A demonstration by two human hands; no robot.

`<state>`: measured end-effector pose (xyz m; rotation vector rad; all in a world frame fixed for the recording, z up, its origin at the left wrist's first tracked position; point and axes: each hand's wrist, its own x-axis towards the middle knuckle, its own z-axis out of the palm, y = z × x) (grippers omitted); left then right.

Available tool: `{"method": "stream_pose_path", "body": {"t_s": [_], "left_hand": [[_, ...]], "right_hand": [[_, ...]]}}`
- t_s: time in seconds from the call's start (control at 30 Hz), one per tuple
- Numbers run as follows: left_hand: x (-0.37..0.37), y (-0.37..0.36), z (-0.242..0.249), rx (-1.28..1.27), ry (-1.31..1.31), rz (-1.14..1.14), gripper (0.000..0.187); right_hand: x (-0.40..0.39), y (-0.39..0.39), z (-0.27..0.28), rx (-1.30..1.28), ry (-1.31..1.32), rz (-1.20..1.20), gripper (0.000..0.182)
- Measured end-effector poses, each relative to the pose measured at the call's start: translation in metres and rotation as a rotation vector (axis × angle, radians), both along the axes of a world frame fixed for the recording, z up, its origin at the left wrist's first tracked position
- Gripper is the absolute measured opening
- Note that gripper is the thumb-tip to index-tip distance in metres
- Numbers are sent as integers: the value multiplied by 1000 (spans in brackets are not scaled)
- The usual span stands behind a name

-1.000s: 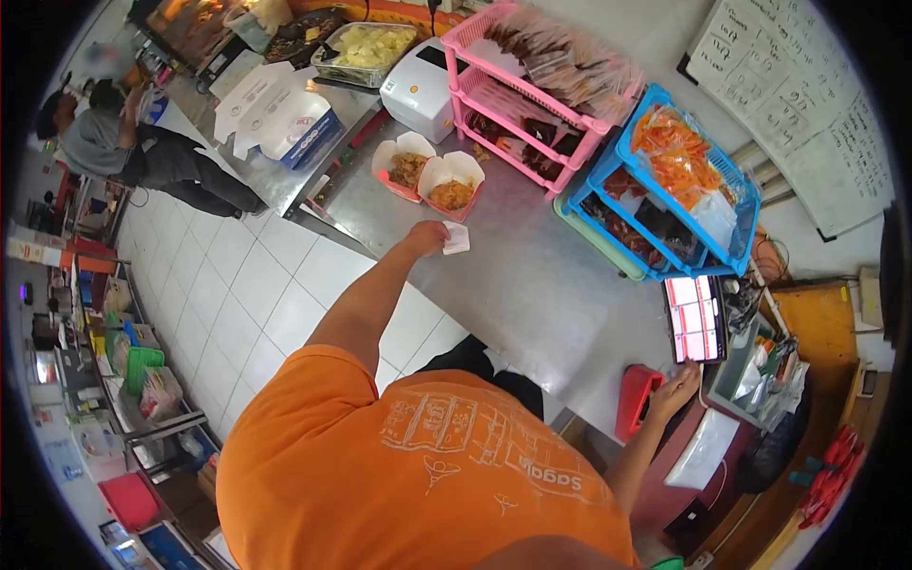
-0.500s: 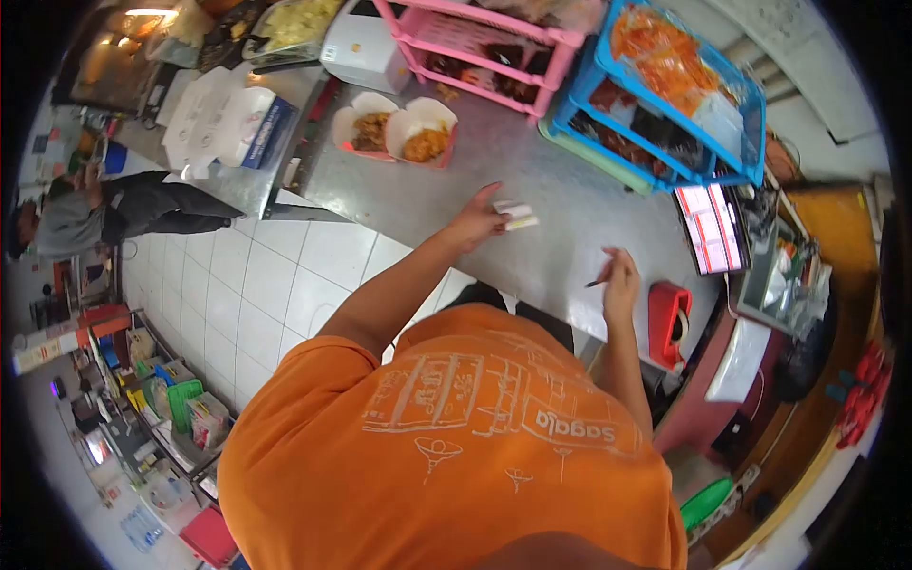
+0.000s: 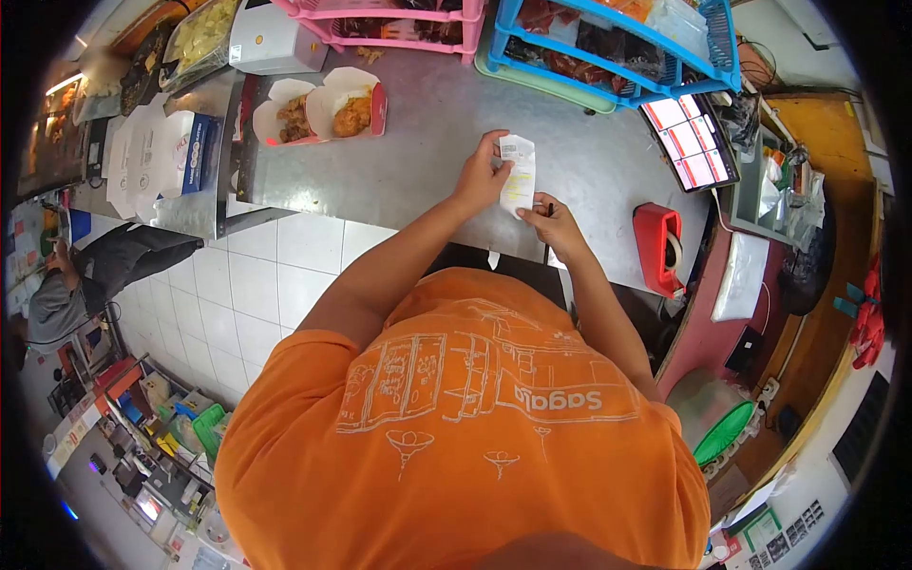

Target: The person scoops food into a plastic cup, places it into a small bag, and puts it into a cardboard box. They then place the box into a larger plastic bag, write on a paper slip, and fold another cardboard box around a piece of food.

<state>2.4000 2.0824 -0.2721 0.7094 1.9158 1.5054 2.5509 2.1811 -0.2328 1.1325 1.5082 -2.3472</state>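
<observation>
A long white printed receipt (image 3: 519, 176) with faint yellow marks is stretched between my two hands, over the front part of the metal counter. My left hand (image 3: 478, 179) is closed on its left edge, thumb on top. My right hand (image 3: 559, 230) pinches its lower end and also has a dark pen (image 3: 550, 210) between the fingers. Left of my hands on the counter are two open paper boxes, one with a brown fried piece (image 3: 294, 120) and one with an orange-brown piece (image 3: 352, 116).
A red tape dispenser (image 3: 657, 249) sits at right, below a lit tablet (image 3: 686, 142). Blue (image 3: 608, 47) and pink (image 3: 389, 14) racks with packets line the back. White cartons (image 3: 157, 157) lie on the left counter. Another person (image 3: 104, 271) stands far left.
The receipt, folded in my left hand before, is now opened out upright. My right hand has moved left and up to its lower end, still with the pen. The camera view has shifted.
</observation>
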Motion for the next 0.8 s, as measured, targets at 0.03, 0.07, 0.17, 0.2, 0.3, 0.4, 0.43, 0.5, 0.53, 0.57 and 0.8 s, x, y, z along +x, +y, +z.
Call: {"method": "stream_pose_path", "body": {"t_s": [0.03,0.07,0.17,0.2,0.3,0.4,0.43,0.5,0.53,0.57,0.8], "left_hand": [[3,-1,-6,-10,-8,-4,51],[6,-1,-11,-34,17,-12,46],[6,-4,-39,-160,276,-187,39],[6,-8,-40,-252,517,-347,38],[17,-20,-41,-404,705,-432,50],[21,-22,-43,-487,702,-452,63],[21,-22,-43,-489,698,-455,63],[20,-20,-38,-570,687,-434,67],[17,-18,-33,-572,683,-434,67],[14,-16,-29,-592,675,-450,70],[1,-8,-36,-540,710,-601,78]], "right_hand": [[1,-3,-9,30,-48,35,31],[3,-5,-19,60,-94,69,26],[15,-12,-63,171,-165,17,27],[17,-15,-71,259,-182,-22,29],[25,-15,-86,457,-245,-39,31],[32,-10,-89,677,-305,74,26],[34,-6,-90,629,-307,32,25],[39,-1,-83,471,-260,-142,38],[39,7,-64,361,-262,-178,50],[43,15,-65,429,-177,-210,57],[47,52,-3,284,-121,-144,52]]}}
